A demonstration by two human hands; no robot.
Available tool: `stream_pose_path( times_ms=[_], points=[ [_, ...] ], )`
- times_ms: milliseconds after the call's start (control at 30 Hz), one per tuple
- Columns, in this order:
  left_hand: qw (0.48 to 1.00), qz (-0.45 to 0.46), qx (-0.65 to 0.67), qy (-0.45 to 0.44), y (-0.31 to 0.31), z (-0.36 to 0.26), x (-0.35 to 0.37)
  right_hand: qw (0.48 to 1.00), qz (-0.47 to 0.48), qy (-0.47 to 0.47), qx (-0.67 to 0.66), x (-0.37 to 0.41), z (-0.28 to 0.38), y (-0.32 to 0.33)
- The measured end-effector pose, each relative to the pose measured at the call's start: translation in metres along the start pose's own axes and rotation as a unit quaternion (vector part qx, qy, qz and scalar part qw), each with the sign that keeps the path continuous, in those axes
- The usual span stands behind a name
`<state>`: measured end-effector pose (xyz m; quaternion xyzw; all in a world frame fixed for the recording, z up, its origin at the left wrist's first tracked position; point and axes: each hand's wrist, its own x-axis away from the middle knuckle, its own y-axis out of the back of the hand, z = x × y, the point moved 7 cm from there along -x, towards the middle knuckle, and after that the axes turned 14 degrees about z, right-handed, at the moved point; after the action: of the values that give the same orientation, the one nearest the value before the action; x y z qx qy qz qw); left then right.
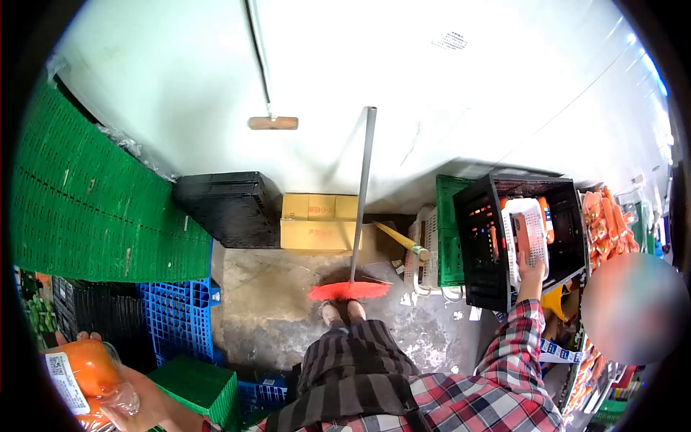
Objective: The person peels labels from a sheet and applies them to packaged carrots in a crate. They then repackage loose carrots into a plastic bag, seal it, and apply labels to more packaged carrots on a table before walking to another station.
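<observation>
My left hand point(147, 399) is wrapped round a clear plastic pack of orange round produce point(92, 371) with a white printed label, at the lower left. On the other side, my right hand point(531, 273) reaches into a tilted black crate point(486, 284) and grips the near end of a white basket point(536, 223) inside it. A flat reddish-brown item point(521, 234) lies in the basket, its lower end right at my fingers. Orange packs point(547, 219) show beside the basket.
Green crates point(108, 194) are stacked high at left, above a blue crate point(176, 317). A red broom point(349, 290) stands before my feet. Cardboard boxes point(320, 234) and black crates point(227, 209) line the wall. Bagged orange produce point(608, 223) hangs at right.
</observation>
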<state>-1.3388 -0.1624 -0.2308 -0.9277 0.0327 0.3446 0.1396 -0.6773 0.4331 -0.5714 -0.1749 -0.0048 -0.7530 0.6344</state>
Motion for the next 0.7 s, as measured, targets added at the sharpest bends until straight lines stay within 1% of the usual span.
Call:
stream_pose_path(
  times_ms=[33, 67, 100, 133, 167, 200, 233, 267, 300, 333, 367, 400, 433, 500, 567, 600, 633, 667, 700],
  points=[
    [1.0, 0.024, -0.007, 0.003, 0.002, 0.001, -0.001, 0.974, -0.042, -0.058, -0.214, 0.024, 0.011, -0.035],
    [0.999, 0.045, -0.013, 0.003, 0.003, 0.003, 0.0, 0.986, -0.007, -0.077, -0.15, 0.032, 0.024, -0.063],
    [0.998, 0.065, -0.018, 0.0, 0.003, 0.004, 0.0, 0.983, 0.049, -0.072, -0.16, 0.041, 0.042, -0.102],
    [0.998, 0.05, -0.039, 0.002, -0.008, 0.0, 0.0, 0.977, 0.106, -0.067, -0.17, 0.051, 0.06, -0.141],
    [0.997, 0.074, -0.029, -0.003, -0.005, -0.002, 0.0, 0.994, 0.096, 0.006, -0.055, 0.087, 0.099, -0.193],
    [0.995, 0.102, -0.012, -0.012, -0.006, -0.003, -0.002, 0.993, 0.066, 0.074, 0.062, 0.124, 0.137, -0.244],
    [0.991, 0.13, 0.005, -0.021, -0.007, -0.003, -0.004, 0.968, 0.173, 0.156, 0.094, 0.113, 0.155, -0.27],
    [0.99, 0.141, 0.014, -0.025, -0.015, -0.001, -0.011, 0.935, 0.228, 0.24, 0.126, 0.127, 0.178, -0.309],
    [0.99, 0.138, 0.03, -0.027, -0.024, 0.004, -0.013, 0.917, 0.257, 0.278, 0.122, 0.11, 0.189, -0.337],
    [0.99, 0.132, 0.045, -0.024, -0.03, 0.006, -0.02, 0.89, 0.267, 0.336, 0.156, 0.123, 0.205, -0.372],
    [0.99, 0.127, 0.063, -0.021, -0.037, 0.006, -0.027, 0.847, 0.262, 0.403, 0.227, 0.132, 0.223, -0.406],
    [0.989, 0.124, 0.08, -0.02, -0.041, 0.003, -0.033, 0.794, 0.212, 0.483, 0.303, 0.157, 0.24, -0.437],
    [0.987, 0.127, 0.094, -0.016, -0.048, 0.001, -0.038, 0.758, 0.211, 0.534, 0.308, 0.183, 0.26, -0.465],
    [0.984, 0.139, 0.109, -0.01, -0.055, -0.006, -0.05, 0.662, 0.212, 0.65, 0.306, 0.234, 0.302, -0.505],
    [0.98, 0.155, 0.121, -0.009, -0.062, -0.011, -0.062, 0.575, 0.186, 0.742, 0.29, 0.27, 0.356, -0.538],
    [0.978, 0.165, 0.127, -0.006, -0.068, -0.012, -0.068, 0.572, 0.167, 0.747, 0.293, 0.285, 0.385, -0.556],
    [0.976, 0.171, 0.133, -0.002, -0.072, -0.012, -0.074, 0.539, 0.13, 0.773, 0.308, 0.296, 0.416, -0.575],
    [0.974, 0.18, 0.138, 0.004, -0.078, -0.011, -0.081, 0.492, 0.08, 0.81, 0.308, 0.297, 0.445, -0.594],
    [0.972, 0.188, 0.142, 0.012, -0.084, -0.009, -0.087, 0.495, 0.065, 0.812, 0.303, 0.297, 0.475, -0.612]
  ],
)
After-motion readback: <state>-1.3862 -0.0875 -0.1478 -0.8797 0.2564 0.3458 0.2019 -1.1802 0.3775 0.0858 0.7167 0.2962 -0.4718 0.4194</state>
